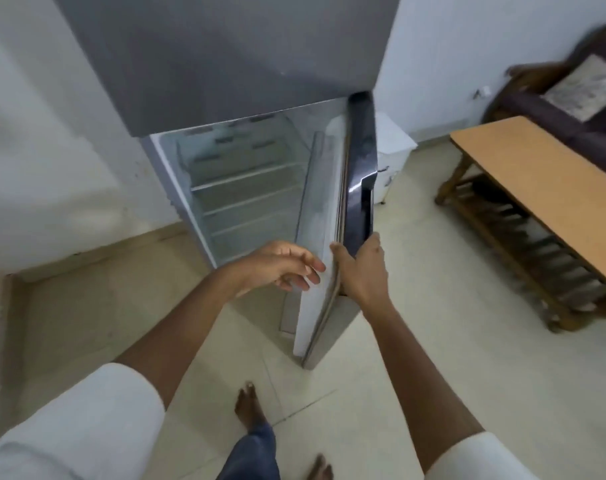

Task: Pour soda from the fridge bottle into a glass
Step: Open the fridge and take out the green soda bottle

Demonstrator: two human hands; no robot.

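A grey fridge (225,64) stands ahead of me with its lower door (360,168) swung out to the right. My right hand (362,268) grips the door's outer edge near its bottom. My left hand (280,265) hovers with loosely spread fingers in front of the door's inner side, holding nothing. Inside, the glass shelves (246,178) look bare. No bottle or glass shows anywhere; the door's inner racks are seen edge-on and their contents are hidden.
A wooden table (543,188) with a slatted lower shelf stands to the right, a dark sofa (571,98) behind it. A small white cabinet (395,147) sits beyond the door. My bare feet (249,407) are on the tiled floor.
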